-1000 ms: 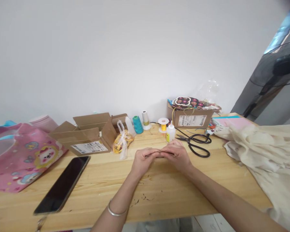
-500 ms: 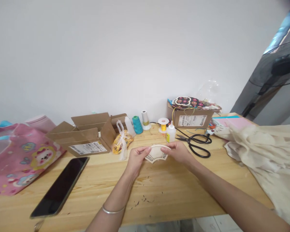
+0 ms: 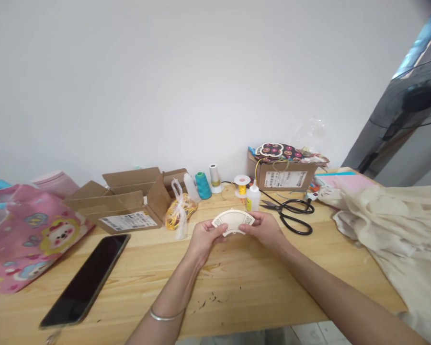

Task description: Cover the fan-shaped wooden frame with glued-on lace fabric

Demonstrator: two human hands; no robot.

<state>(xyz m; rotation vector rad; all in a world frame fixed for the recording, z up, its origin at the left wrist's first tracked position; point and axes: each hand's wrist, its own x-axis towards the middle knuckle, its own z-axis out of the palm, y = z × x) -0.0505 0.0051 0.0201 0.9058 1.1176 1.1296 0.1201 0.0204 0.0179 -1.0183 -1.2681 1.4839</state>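
Both my hands hold a small fan-shaped wooden cut-out piece [image 3: 233, 221] above the wooden table [image 3: 237, 278]. My left hand [image 3: 204, 238] pinches its left end, my right hand [image 3: 265, 228] pinches its right end. The piece faces up, pale with lattice patterns at both ends. A silver bangle circles my left wrist. Just beyond the piece stand a small white glue bottle [image 3: 253, 197] and a spool of yellow thread [image 3: 242, 185].
Black scissors [image 3: 292, 213] lie right of my hands. A phone [image 3: 85, 280] lies at the left front, open cardboard boxes [image 3: 122, 203] behind it, a pink cartoon bag [image 3: 28, 237] far left. Cream cloth [image 3: 398, 225] covers the right side. A fan stands at the right.
My hands were pressed together over the piece; they have since lifted and turned it, so its flat patterned face shows between my fingers.
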